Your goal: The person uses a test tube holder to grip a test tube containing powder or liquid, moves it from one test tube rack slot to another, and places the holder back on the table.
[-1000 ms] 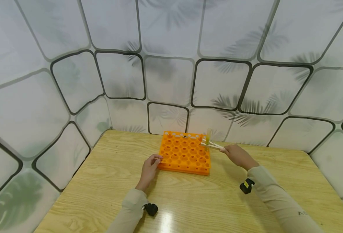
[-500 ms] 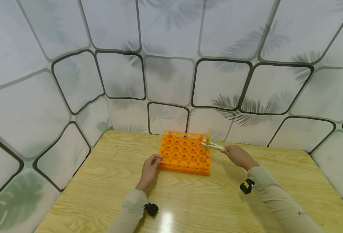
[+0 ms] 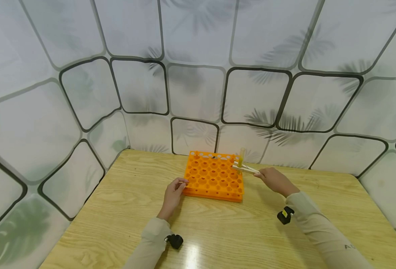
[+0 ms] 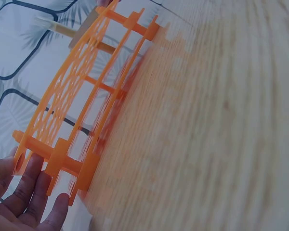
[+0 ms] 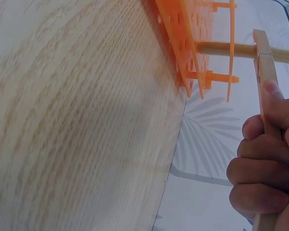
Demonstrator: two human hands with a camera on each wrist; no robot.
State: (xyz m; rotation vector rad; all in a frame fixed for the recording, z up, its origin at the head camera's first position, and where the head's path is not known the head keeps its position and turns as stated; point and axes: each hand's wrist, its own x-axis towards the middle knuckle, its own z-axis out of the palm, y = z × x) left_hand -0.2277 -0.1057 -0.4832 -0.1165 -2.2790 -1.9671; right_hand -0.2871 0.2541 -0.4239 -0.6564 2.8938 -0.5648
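Observation:
An orange test tube rack (image 3: 212, 175) lies on the wooden table. My left hand (image 3: 173, 194) grips its near left corner; in the left wrist view, fingers (image 4: 26, 192) of that hand wrap the rack's (image 4: 58, 154) end. With curled fingers, my right hand (image 3: 276, 181) holds a wooden test tube clamp (image 3: 246, 169). The clamp's jaws are around a tube (image 3: 241, 158) with yellowish content, upright at the rack's far right corner. In the right wrist view the tube (image 5: 216, 48) passes through the rack's top plate, its lower end among the lower plates, while the clamp (image 5: 267, 72) crosses it above.
The wooden table (image 3: 117, 216) extends around the rack on both sides. A patterned curtain wall (image 3: 194, 93) stands right behind the table's far edge. A small black device is worn at each wrist.
The tube's top has shifted very slightly to the right. Both hands keep their places and their hold.

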